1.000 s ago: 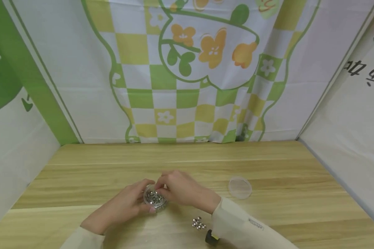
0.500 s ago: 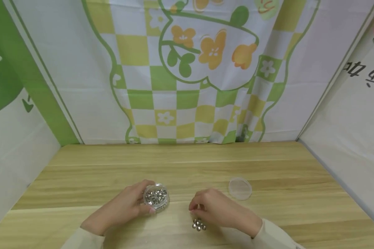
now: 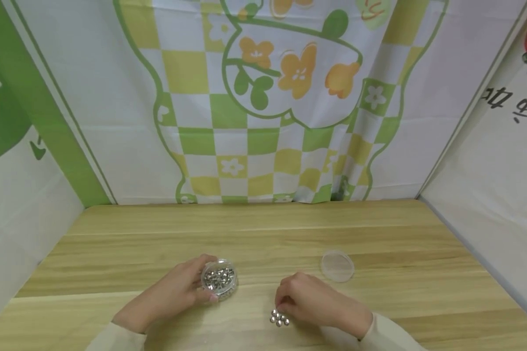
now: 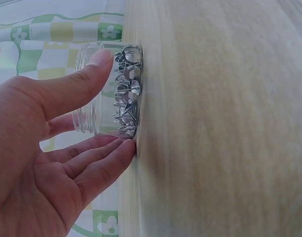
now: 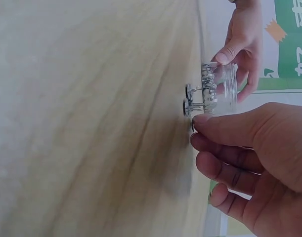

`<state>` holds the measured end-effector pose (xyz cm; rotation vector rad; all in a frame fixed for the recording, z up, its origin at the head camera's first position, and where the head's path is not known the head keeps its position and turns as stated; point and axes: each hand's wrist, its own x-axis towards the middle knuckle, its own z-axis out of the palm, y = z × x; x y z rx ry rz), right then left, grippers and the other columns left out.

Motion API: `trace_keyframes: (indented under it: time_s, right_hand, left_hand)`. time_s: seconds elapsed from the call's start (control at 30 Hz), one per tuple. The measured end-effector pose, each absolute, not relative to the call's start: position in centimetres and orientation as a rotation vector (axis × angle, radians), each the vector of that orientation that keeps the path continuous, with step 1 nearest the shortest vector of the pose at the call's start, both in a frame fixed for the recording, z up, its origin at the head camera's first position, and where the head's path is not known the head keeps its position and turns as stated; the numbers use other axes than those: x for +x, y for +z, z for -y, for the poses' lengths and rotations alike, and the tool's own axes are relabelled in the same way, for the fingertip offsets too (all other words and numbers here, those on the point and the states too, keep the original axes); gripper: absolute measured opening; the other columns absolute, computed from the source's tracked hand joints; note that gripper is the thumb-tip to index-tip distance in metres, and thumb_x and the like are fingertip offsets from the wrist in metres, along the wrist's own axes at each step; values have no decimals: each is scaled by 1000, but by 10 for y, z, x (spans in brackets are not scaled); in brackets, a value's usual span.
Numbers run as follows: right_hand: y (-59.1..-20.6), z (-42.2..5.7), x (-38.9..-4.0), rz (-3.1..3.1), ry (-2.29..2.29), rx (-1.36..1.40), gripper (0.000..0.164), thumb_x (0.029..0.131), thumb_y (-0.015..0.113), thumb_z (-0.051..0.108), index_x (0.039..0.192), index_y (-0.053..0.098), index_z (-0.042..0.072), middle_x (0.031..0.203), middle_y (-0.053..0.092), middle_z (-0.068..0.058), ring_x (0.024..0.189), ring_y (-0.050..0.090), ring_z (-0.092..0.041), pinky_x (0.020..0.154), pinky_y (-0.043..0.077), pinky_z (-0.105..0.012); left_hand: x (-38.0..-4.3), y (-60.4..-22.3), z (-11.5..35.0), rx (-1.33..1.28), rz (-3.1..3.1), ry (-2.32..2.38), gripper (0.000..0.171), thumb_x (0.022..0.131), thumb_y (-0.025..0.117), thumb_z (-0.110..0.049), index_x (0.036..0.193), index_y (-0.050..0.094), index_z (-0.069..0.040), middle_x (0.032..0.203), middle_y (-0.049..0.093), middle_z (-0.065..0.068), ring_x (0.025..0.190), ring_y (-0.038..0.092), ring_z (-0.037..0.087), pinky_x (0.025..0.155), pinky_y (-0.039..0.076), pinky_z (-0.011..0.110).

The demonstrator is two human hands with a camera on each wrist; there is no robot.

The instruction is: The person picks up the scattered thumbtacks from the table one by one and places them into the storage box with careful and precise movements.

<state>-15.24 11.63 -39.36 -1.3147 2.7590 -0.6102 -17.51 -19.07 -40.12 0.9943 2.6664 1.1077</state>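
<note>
My left hand (image 3: 180,287) holds a clear round jar (image 3: 233,291) upright on the table, thumb on one side and fingers on the other. Silver thumbtacks (image 4: 129,81) fill the lower part of the jar in the left wrist view. My right hand (image 3: 312,298) is low over the wood, right of the jar. Its thumb and forefinger pinch a thumbtack (image 5: 193,123), mostly hidden by the fingertips. Right beside those fingertips, a small cluster of thumbtacks (image 3: 278,320) rests heads down, with points up in the right wrist view.
A clear round lid (image 3: 337,266) lies flat behind my right hand. The wooden table (image 3: 263,231) meets a checkered, flower-printed cloth (image 3: 261,161) at the back. White printed cloths hang on the left and right sides.
My right hand has left the jar's mouth, moved right and come down at the thumbtack cluster, now with a thumbtack between its fingertips. The left hand keeps its hold on the jar.
</note>
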Motion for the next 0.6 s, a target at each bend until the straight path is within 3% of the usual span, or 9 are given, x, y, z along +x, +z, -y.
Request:
trace_keyframes:
  time_s: [0.3, 0.6]
  right_hand:
    - [-370, -65, -178, -2850, -686, -1344, 7, 88, 70, 11, 91, 76, 10, 87, 74, 1, 74, 62, -1, 66, 58, -15]
    - [-368, -7, -198, -2914, -641, -1469, 8, 87, 72, 17, 91, 77, 12, 88, 75, 2, 73, 60, 0, 64, 56, -16]
  left_hand:
    - [-175, -401, 192, 1034, -2650, 1114, 63, 80, 76, -33, 129, 49, -4, 122, 65, 17, 109, 62, 34, 91, 55, 58]
    - [-176, -402, 192, 1035, -2704, 1082, 56, 77, 78, -33, 123, 53, -14, 118, 68, 9, 109, 62, 29, 93, 54, 58]
